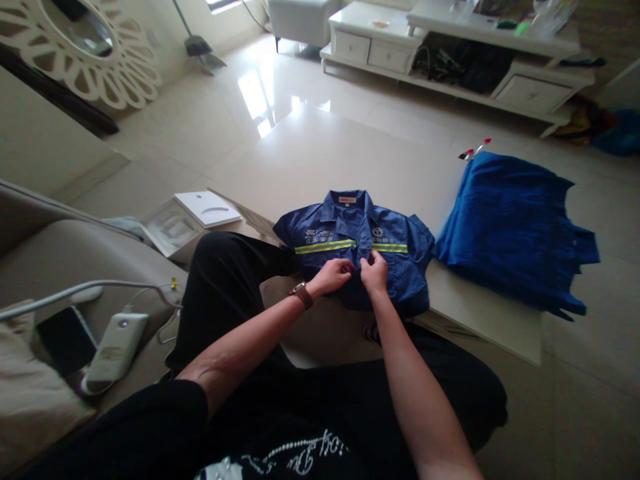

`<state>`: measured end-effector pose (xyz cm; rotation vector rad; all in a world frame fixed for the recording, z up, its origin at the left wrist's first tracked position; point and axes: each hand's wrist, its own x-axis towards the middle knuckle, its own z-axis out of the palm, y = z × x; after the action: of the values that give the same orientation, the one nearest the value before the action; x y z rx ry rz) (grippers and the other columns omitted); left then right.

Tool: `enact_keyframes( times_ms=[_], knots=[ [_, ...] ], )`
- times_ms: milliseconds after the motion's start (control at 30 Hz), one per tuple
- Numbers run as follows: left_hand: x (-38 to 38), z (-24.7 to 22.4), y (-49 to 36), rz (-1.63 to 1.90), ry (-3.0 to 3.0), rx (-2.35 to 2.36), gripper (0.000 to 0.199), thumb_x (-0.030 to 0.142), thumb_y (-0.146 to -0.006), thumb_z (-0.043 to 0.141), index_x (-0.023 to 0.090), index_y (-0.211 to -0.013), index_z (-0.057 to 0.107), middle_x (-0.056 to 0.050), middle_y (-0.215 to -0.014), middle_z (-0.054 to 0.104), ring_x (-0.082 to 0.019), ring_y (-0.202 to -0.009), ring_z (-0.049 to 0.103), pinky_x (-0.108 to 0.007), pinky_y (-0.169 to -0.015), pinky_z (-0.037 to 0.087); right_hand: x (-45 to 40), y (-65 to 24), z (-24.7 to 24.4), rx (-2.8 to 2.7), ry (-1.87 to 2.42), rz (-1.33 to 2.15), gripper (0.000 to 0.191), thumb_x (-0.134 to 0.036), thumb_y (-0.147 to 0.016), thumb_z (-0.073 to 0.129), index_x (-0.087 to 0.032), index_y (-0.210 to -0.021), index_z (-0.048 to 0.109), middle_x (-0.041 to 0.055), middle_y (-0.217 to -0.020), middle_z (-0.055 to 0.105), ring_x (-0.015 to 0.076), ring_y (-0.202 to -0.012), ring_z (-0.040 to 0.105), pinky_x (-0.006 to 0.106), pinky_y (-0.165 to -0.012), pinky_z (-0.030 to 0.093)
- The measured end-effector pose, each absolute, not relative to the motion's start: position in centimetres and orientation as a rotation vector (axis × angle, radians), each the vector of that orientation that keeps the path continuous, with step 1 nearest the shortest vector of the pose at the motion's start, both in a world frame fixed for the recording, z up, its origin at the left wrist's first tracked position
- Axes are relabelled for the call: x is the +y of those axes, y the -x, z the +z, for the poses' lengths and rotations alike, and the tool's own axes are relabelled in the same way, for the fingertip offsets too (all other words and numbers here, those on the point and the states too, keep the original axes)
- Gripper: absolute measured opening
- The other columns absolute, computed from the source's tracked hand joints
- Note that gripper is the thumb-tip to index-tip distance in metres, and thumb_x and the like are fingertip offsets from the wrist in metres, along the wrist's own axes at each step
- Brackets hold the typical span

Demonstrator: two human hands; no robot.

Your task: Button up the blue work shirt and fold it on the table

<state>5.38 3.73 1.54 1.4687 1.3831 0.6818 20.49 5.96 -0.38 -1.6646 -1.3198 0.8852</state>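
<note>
Both hands at the shirt front
Left hand [336,273] and right hand [374,271] pinch the blue shirt [395,267]; a blue pile [515,227] lies at three o'clock.

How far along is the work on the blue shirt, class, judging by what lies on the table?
Looks done: a stack of blue garments lies folded on the table, right of the shirt. In hand: the blue work shirt lies face up, collar away, sleeves tucked in; the left hand and right hand pinch its front placket below the reflective stripe. Left: the lower half hangs over the table edge, not yet folded.
</note>
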Motion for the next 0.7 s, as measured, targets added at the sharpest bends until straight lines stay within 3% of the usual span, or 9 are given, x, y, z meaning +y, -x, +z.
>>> enact_keyframes(
  times_ms=[167, 267, 567, 700],
  knots=[
    [7.1, 1.6, -5.9, 0.882, -1.355, 1.607, 0.029, 0.004, -0.079, 0.068, 0.016, -0.104, 0.078, -0.002, -0.079, 0.071, -0.014, -0.07, 0.06, -0.026, -0.076, 0.05, 6.0, -20.4, -0.4, -1.306, 1.606, 0.915, 0.012, -0.033, -0.081, 0.056, -0.022, -0.082, 0.062, 0.0053, -0.079, 0.07, 0.0217, -0.072, 0.061, 0.037, -0.077, 0.051],
    [8.6, 1.1, -6.4, 0.86, -1.415, 1.65, 0.023, 0.006, -0.079, 0.072, 0.015, -0.098, 0.079, -0.004, -0.081, 0.071, -0.017, -0.075, 0.062, -0.028, -0.082, 0.051, 6.1, -20.3, -0.3, -1.291, 1.615, 0.896, 0.015, -0.034, -0.081, 0.057, -0.022, -0.085, 0.064, 0.0059, -0.08, 0.071, 0.0223, -0.073, 0.062, 0.038, -0.078, 0.051],
    [8.6, 0.0, -6.3, 0.893, -1.382, 1.648, 0.016, 0.001, -0.082, 0.066, 0.017, -0.08, 0.072, -0.003, -0.081, 0.072, -0.016, -0.076, 0.062, -0.028, -0.08, 0.05, 5.9, -20.3, 0.9, -1.282, 1.666, 0.81, 0.015, -0.038, -0.079, 0.063, -0.023, -0.075, 0.062, 0.0057, -0.07, 0.069, 0.0225, -0.067, 0.061, 0.034, -0.068, 0.048],
    [8.1, 1.0, -5.9, 0.974, -1.375, 1.585, 0.013, 0.004, -0.081, 0.07, 0.017, -0.081, 0.071, -0.003, -0.081, 0.072, -0.016, -0.077, 0.063, -0.028, -0.081, 0.05, 5.7, -20.1, 1.3, -1.346, 1.656, 0.753, 0.018, -0.039, -0.082, 0.062, -0.023, -0.076, 0.065, 0.0065, -0.072, 0.071, 0.0225, -0.067, 0.062, 0.034, -0.068, 0.048]
  ],
)
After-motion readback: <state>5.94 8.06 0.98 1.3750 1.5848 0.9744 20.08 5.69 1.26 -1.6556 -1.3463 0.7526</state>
